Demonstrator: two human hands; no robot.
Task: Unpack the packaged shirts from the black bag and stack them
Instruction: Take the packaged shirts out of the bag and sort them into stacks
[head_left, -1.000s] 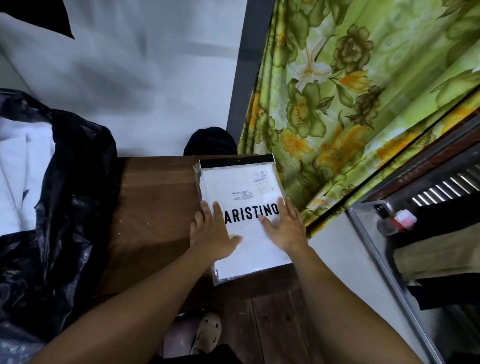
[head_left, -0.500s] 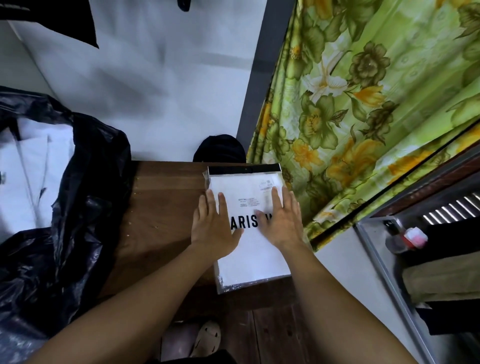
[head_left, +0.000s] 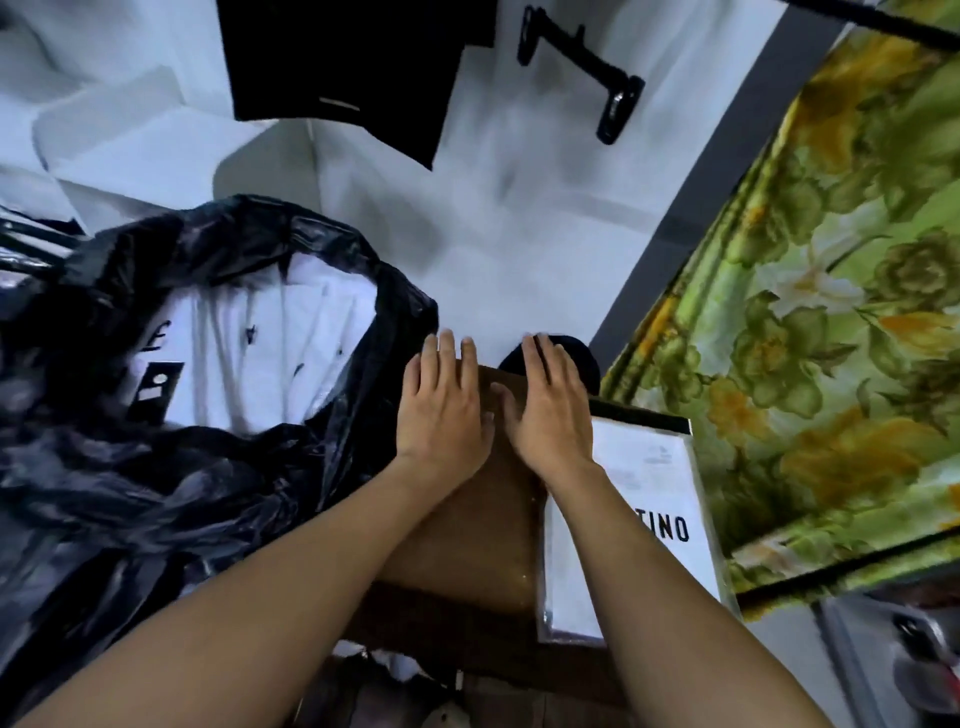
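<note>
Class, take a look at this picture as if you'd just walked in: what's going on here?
A person is unpacking shirts. One packaged shirt lies on the wooden table, partly under the right forearm. The left hand and right hand are both open, holding nothing, over the table's far end beside the black bag. The bag gapes open with more white packages inside.

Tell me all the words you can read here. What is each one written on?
"TINO": big black letters on the white packaged shirt; the letters before them are hidden behind the right forearm.
Small print on the label near that package's top: too blurred to read.
Dark marks on the white packages inside the black bag: too blurred to read.
</note>
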